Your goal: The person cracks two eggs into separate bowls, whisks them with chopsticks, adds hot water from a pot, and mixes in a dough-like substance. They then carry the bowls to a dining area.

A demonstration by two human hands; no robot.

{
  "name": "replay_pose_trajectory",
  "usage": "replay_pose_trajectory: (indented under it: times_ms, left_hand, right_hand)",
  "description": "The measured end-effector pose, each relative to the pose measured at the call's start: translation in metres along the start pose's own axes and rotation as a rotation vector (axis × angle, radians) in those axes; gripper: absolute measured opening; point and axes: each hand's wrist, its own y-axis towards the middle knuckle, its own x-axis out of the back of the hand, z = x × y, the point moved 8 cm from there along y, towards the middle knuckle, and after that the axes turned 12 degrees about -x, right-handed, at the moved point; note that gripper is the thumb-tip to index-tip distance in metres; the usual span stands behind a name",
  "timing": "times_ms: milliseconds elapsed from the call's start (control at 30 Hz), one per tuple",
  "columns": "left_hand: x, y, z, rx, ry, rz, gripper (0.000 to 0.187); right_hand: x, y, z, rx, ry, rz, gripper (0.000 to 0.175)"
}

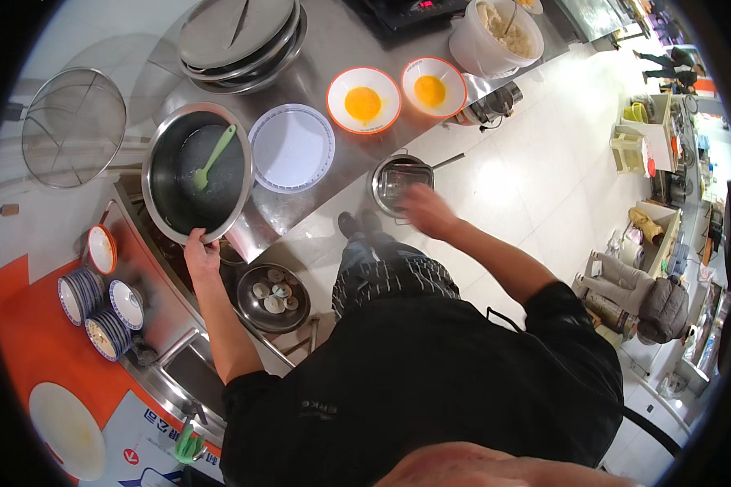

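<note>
My left hand [201,252] grips the near rim of a large steel basin [237,213]. Dark-looking liquid and a green spatula [219,152] are inside it. Blurred by motion, my right hand [425,210] is over a metal pot [382,176] with a long handle beside it; whether it touches anything cannot be told. A round white plastic lid [292,148] lies right of the basin. Beyond it, two orange-rimmed bowls [365,76] [441,64] hold yellow beaten egg.
Stacked metal lids [237,36], a white bucket of pale food [475,52] and a black cooktop [402,15] occupy the counter's far part. A strainer [76,128] hangs left. Below are a bowl of shells [274,319] and stacked bowls [79,295]. A person [661,307] stands at right.
</note>
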Motion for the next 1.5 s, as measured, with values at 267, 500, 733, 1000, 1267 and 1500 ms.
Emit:
replay_pose_trajectory:
  times_ms: [267, 500, 733, 1000, 1267, 1500]
  left_hand:
    - [0.008, 0.039, -0.001, 0.015, 0.041, -0.035, 0.004]
    - [-0.022, 0.009, 0.025, 0.045, -0.008, -0.042, 0.007]
    - [-0.057, -0.029, 0.054, 0.092, -0.141, -0.079, 0.015]
    - [-0.101, -0.082, 0.082, -0.113, -0.27, -0.044, 0.05]
    - [-0.328, -0.291, 0.223, 0.186, 0.019, 0.188, 0.033]
    - [-0.621, -0.384, 0.223, 0.104, 0.043, 0.662, 0.056]
  right_hand:
    - [-0.088, 0.168, 0.102, 0.197, -0.329, 0.015, 0.014]
    - [-0.062, 0.112, 0.091, 0.304, -0.253, -0.004, 0.007]
    - [0.012, 0.042, 0.083, 0.566, -0.092, 0.095, 0.007]
    - [0.105, -0.115, -0.108, 0.327, -0.032, 0.366, 0.008]
    - [0.194, -0.184, -0.413, -0.078, -0.133, 0.12, 0.017]
    - [0.257, -0.102, -0.55, -0.24, -0.231, -0.082, 0.018]
